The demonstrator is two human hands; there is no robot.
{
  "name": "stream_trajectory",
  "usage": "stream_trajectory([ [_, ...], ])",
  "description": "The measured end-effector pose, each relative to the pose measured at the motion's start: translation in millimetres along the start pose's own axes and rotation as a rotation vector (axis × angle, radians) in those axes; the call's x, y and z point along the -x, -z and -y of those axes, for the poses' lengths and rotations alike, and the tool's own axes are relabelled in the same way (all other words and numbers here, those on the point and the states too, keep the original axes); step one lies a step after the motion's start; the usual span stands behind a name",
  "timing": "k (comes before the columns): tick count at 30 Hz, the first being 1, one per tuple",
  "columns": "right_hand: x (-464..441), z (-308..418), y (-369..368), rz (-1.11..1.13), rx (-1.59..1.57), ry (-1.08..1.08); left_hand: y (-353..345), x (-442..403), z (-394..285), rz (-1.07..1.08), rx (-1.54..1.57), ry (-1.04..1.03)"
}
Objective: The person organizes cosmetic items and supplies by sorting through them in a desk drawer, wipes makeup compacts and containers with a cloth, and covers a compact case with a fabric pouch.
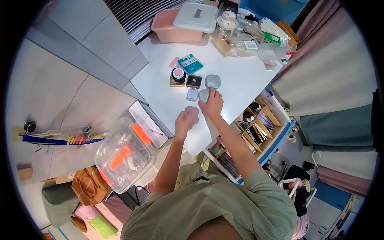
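My right hand (212,104) is at a small grey-green case (204,95) on the white table, its fingers closed on the case's edge. Just behind that lies a similar rounded case (213,81). My left hand (186,120) is near the table's front left edge, its fingers wrapped round a small pale translucent piece (193,116). To the left of the cases are a square black compact (194,82), a small clear box (192,95) and a round jar with a pink top (178,74). A teal packet (190,64) lies behind them.
A pink bin (176,30) with a white lid (196,17) stands at the back. Bags and boxes crowd the back right. An open drawer (260,132) with dividers is below the right edge. A clear box with orange latches (126,156) is at the left, beside a white paper (147,124).
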State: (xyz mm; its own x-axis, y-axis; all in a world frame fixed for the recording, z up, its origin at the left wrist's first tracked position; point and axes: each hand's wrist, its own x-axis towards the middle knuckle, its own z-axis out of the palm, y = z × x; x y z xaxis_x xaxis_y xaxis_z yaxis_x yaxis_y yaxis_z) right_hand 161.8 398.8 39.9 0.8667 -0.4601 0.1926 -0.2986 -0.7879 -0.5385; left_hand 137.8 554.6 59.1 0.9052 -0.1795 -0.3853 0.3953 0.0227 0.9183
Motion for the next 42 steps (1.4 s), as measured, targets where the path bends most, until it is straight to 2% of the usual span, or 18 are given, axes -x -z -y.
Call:
stream_trajectory([
  [4, 0.3, -4.5, 0.5, -0.050, -0.032, 0.046, 4.2, 8.2, -11.3, 0.019, -0.062, -0.014],
  [7, 5.1, -0.1, 17.4, 0.049, -0.337, -0.060, 5.2, 3.8, 2.7, -0.047, -0.044, -0.216],
  [10, 27.0, 13.9, 45.7, 0.035, -0.699, -0.057, 5.4, 11.9, 1.8, 0.025, 0.138, -0.098],
  [13, 56.2, 30.6, 82.3, 0.043, -0.600, 0.145, -7.1, 24.7, -15.6, 0.139, 0.350, 0.026],
  [14, 65.5, 35.6, 93.0, 0.085, -0.534, 0.156, -12.3, 31.3, -22.9, 0.186, 0.432, 0.104],
  [16, 82.0, 36.5, 100.4, 0.032, -0.495, 0.200, -22.1, 49.1, -42.4, 0.284, 0.590, 0.267],
  [19, 99.8, 42.4, 123.1, -0.010, -0.457, 0.270, -26.9, 70.4, -57.8, 0.434, 0.895, 0.285],
  [21, 108.1, 44.4, 137.0, -0.034, -0.421, 0.333, -29.2, 80.0, -56.9, 0.465, 0.950, 0.273],
  [25, 99.0, 52.3, 162.0, -0.092, -0.398, 0.264, -32.9, 100.3, -68.3, 0.498, 1.033, 0.343],
  [28, 101.9, 55.5, 173.4, -0.147, -0.436, 0.194, -30.7, 111.9, -75.5, 0.625, 1.154, 0.307],
  [31, 124.6, 66.5, 189.5, -0.142, -0.345, 0.307, -34.8, 127.0, -87.2, 0.587, 1.114, 0.245],
  [34, 132.9, 68.0, 184.5, -0.183, -0.346, 0.363, -33.3, 127.7, -76.3, 0.563, 1.029, 0.283],
  [36, 126.3, 74.4, 195.3, -0.213, -0.248, 0.390, -33.4, 132.9, -72.9, 0.628, 1.079, 0.347],
  [37, 123.8, 75.7, 199.1, -0.221, -0.231, 0.354, -33.4, 137.1, -73.1, 0.659, 1.105, 0.380],
  [38, 120.1, 75.8, 202.9, -0.231, -0.215, 0.321, -36.1, 140.9, -74.5, 0.583, 1.067, 0.431],
  [40, 117.0, 71.3, 206.6, -0.257, -0.252, 0.250, -37.5, 145.9, -77.1, 0.586, 1.124, 0.390],
  [42, 123.1, 64.4, 210.4, -0.257, -0.285, 0.276, -36.3, 153.3, -85.6, 0.631, 1.166, 0.367],
])
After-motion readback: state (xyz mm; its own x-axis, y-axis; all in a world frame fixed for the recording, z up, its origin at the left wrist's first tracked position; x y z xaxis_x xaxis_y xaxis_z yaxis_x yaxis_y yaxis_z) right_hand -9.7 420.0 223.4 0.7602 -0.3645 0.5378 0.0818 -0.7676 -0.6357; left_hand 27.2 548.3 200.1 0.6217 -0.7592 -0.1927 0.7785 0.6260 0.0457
